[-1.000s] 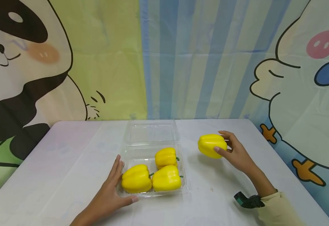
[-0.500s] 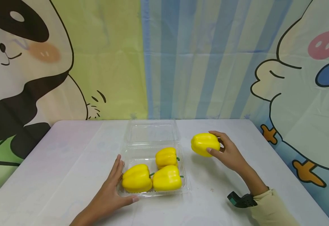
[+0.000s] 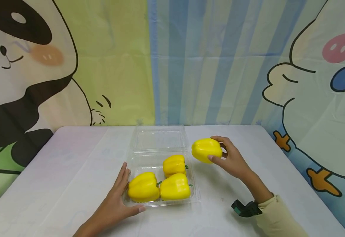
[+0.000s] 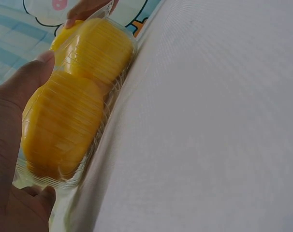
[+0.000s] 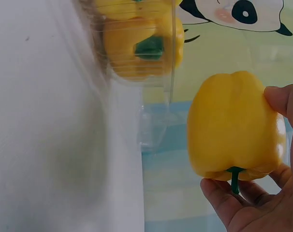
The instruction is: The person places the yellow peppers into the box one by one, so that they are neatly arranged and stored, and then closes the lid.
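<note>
In the head view my right hand [image 3: 234, 162] grips a yellow bell pepper [image 3: 205, 150] above the table, just right of a clear plastic clamshell box [image 3: 145, 161]. The right wrist view shows the held pepper's green stem [image 5: 235, 181] by the fingers. Three more yellow peppers sit in the box: a front-left pepper [image 3: 143, 188], a front-right pepper [image 3: 175, 187] and a back-right pepper [image 3: 173, 165]. With fingers extended and thumb spread, my left hand [image 3: 113, 199] rests at the box's front-left corner. The box's back-left part holds nothing.
The clear lid [image 3: 160, 139] lies folded back behind the box on the white table [image 3: 71, 171]. A cartoon-printed cloth [image 3: 119, 59] hangs behind the table. A dark device [image 3: 246, 208] is strapped at my right wrist.
My right hand has carried its pepper leftward, from well right of the box to near its right edge. The left hand, the box and the peppers inside have stayed put.
</note>
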